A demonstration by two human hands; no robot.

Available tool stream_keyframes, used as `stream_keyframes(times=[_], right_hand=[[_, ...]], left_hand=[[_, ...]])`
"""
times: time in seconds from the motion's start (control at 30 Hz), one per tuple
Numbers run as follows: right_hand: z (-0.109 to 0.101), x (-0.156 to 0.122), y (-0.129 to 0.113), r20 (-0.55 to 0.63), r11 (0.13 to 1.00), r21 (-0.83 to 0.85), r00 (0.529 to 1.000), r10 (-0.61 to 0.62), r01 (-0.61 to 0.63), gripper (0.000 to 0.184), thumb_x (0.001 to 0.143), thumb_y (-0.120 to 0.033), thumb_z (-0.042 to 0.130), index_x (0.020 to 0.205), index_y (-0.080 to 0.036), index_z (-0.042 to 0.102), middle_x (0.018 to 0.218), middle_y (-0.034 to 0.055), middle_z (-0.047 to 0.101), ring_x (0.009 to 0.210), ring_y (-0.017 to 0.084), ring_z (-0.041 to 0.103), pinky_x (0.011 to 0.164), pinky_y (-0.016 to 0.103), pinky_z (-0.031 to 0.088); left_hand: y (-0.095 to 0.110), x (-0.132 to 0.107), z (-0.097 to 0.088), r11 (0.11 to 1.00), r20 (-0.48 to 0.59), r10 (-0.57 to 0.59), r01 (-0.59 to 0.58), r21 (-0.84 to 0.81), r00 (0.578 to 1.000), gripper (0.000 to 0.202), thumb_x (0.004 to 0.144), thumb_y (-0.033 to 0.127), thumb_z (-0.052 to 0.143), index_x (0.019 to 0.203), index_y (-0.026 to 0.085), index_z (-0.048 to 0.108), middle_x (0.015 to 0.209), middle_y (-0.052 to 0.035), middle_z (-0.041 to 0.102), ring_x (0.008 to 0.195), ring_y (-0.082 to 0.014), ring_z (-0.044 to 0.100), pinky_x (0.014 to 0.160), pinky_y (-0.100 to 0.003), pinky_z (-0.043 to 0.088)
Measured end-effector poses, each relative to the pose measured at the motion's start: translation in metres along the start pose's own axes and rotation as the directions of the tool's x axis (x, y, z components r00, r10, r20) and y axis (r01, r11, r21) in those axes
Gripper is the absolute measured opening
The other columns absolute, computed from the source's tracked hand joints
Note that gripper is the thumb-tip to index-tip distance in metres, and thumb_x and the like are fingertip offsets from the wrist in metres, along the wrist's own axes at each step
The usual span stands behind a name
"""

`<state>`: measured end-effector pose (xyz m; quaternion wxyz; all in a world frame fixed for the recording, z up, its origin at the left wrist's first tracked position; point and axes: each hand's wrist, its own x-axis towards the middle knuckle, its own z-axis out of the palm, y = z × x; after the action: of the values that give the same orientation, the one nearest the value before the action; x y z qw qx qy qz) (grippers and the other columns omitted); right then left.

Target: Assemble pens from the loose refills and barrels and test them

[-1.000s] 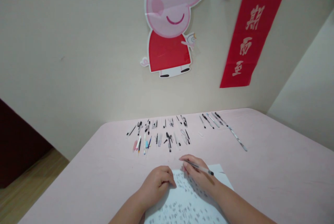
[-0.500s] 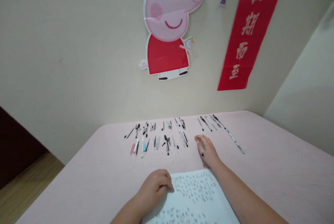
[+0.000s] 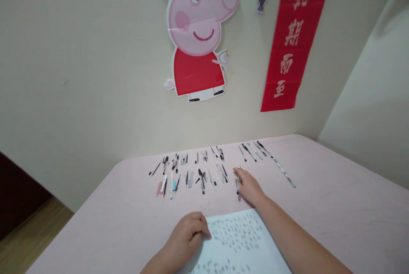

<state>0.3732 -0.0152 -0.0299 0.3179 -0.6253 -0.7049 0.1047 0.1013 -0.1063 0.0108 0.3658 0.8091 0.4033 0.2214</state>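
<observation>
My right hand [image 3: 249, 187] reaches forward over the pink table [image 3: 335, 206], its fingers closed round a clear pen with a black tip [image 3: 238, 183], which points back toward me. My left hand [image 3: 188, 235] lies curled, fingers folded in, on the left edge of a white sheet covered in handwriting [image 3: 236, 240]. Just ahead of the right hand, several pens and pen parts [image 3: 191, 171] lie in rows. A few more pens [image 3: 252, 151] lie to the right of the rows.
A long thin pen [image 3: 283, 174] lies at a slant at the right end of the rows. On the wall behind hang a cartoon pig cutout [image 3: 198, 35] and a red banner with characters [image 3: 292, 39]. A wooden floor [image 3: 28, 240] shows at the left.
My right hand left the sheet and carried the pen forward to the rows of pens. The left hand stayed on the paper. The view tilted slightly.
</observation>
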Motion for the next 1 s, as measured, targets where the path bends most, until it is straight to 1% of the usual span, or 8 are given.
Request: stream_keyframes(times=[0.2, 0.3, 0.4, 0.53, 0.67, 0.73, 0.87, 1.0], right_hand=[[0.004, 0.000, 0.003, 0.004, 0.994, 0.087, 0.998, 0.066, -0.066, 0.047, 0.076, -0.007, 0.044, 0.122, -0.015, 0.051, 0.115, 0.0130, 0.062, 0.108, 0.020, 0.058, 0.092, 0.032, 0.043], [0.006, 0.000, 0.005, 0.001, 0.984, 0.153, 0.996, 0.094, -0.093, 0.049, 0.076, -0.007, 0.044, 0.124, -0.016, 0.048, 0.117, 0.0134, 0.062, 0.110, 0.020, 0.058, 0.093, 0.032, 0.043], [0.007, 0.001, 0.006, -0.010, 0.973, 0.206, 0.994, 0.104, -0.100, 0.050, 0.076, -0.007, 0.044, 0.124, -0.017, 0.047, 0.118, 0.0127, 0.062, 0.111, 0.020, 0.058, 0.093, 0.033, 0.043], [0.007, 0.001, 0.006, -0.050, 0.959, 0.270, 0.993, 0.104, -0.087, 0.048, 0.077, -0.010, 0.045, 0.124, -0.019, 0.048, 0.119, 0.0124, 0.061, 0.111, 0.021, 0.058, 0.094, 0.034, 0.043], [0.005, 0.001, 0.004, -0.087, 0.943, 0.328, 0.992, 0.094, -0.061, 0.042, 0.078, -0.016, 0.048, 0.120, -0.018, 0.052, 0.118, 0.0122, 0.062, 0.110, 0.022, 0.058, 0.093, 0.035, 0.044], [0.003, 0.000, 0.000, -0.098, 0.932, 0.360, 0.992, 0.083, -0.042, 0.038, 0.080, -0.018, 0.048, 0.117, -0.019, 0.053, 0.117, 0.0113, 0.063, 0.109, 0.022, 0.059, 0.092, 0.036, 0.045], [-0.004, -0.002, -0.019, -0.097, 0.896, 0.443, 0.994, 0.048, 0.000, 0.030, 0.082, -0.024, 0.049, 0.110, -0.018, 0.057, 0.111, 0.0114, 0.065, 0.104, 0.023, 0.060, 0.090, 0.038, 0.046], [-0.005, -0.008, -0.049, -0.006, 0.788, 0.615, 0.998, 0.058, -0.042, 0.027, 0.077, -0.027, 0.054, 0.103, -0.018, 0.058, 0.104, 0.0104, 0.065, 0.089, 0.022, 0.064, 0.073, 0.034, 0.052]], left_hand=[[0.011, 0.008, 0.002, 1.000, -0.064, 0.010, -0.012, -0.028, 0.998, 0.041, 0.061, -0.002, 0.040, 0.078, 0.018, 0.072, 0.080, -0.0043, 0.065, 0.077, -0.0148, 0.060, 0.076, -0.027, 0.045], [0.009, 0.019, 0.006, 0.996, -0.110, 0.029, -0.038, -0.086, 0.994, 0.039, 0.062, -0.001, 0.043, 0.079, 0.019, 0.072, 0.079, -0.0053, 0.066, 0.077, -0.0162, 0.061, 0.075, -0.029, 0.045], [0.003, 0.031, 0.011, 0.984, -0.158, -0.011, -0.018, -0.180, 0.987, 0.031, 0.067, 0.003, 0.046, 0.078, 0.018, 0.071, 0.077, -0.0061, 0.066, 0.074, -0.0168, 0.060, 0.071, -0.029, 0.046], [-0.004, 0.039, 0.017, 0.961, -0.247, -0.065, -0.006, -0.277, 0.967, 0.026, 0.071, 0.008, 0.047, 0.079, 0.017, 0.070, 0.075, -0.0062, 0.064, 0.066, -0.0146, 0.059, 0.065, -0.028, 0.046], [-0.009, 0.038, 0.019, 0.968, -0.366, -0.010, -0.083, -0.237, 0.931, 0.026, 0.071, 0.010, 0.046, 0.079, 0.017, 0.069, 0.076, -0.0051, 0.063, 0.069, -0.0152, 0.058, 0.067, -0.029, 0.048], [-0.010, 0.036, 0.019, 0.969, -0.395, 0.001, -0.098, -0.226, 0.919, 0.025, 0.072, 0.011, 0.046, 0.079, 0.018, 0.069, 0.076, -0.0040, 0.062, 0.068, -0.0148, 0.058, 0.066, -0.029, 0.050], [-0.009, 0.036, 0.018, 0.965, -0.389, -0.020, -0.084, -0.248, 0.921, 0.025, 0.074, 0.013, 0.045, 0.082, 0.018, 0.068, 0.078, -0.0040, 0.060, 0.066, -0.0136, 0.057, 0.061, -0.027, 0.050], [-0.007, 0.035, 0.017, 0.970, -0.368, -0.011, -0.080, -0.230, 0.930, 0.025, 0.076, 0.014, 0.045, 0.088, 0.017, 0.067, 0.081, -0.0053, 0.061, 0.072, -0.0155, 0.059, 0.063, -0.028, 0.050]])
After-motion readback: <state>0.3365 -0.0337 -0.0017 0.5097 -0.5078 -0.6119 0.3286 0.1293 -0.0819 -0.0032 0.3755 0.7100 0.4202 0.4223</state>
